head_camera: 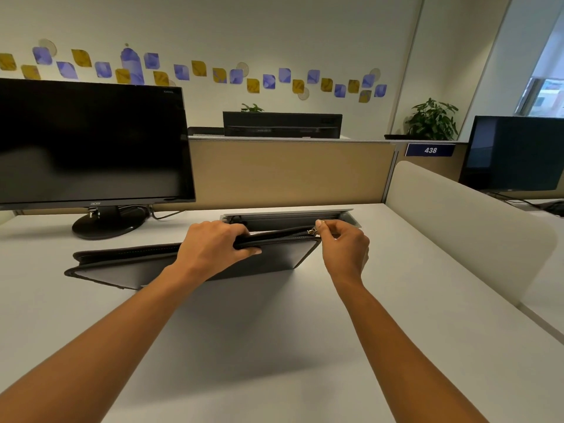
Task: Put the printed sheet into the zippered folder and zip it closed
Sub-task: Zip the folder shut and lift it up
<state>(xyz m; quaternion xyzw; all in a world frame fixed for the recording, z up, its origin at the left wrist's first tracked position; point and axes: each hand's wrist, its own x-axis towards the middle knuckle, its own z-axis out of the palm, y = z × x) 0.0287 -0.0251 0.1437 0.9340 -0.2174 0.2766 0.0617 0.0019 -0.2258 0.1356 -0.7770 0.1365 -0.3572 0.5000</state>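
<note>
My left hand (213, 245) grips the far edge of the black leather zippered folder (122, 265). At its three o'clock, my right hand (345, 244) pinches the metal zipper pull (312, 231).

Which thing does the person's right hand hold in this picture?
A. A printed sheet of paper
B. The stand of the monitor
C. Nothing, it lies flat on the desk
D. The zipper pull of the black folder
D: the right hand pinches the zipper pull at the far right corner of the folder, while the left hand grips the top edge of the folder.
</note>
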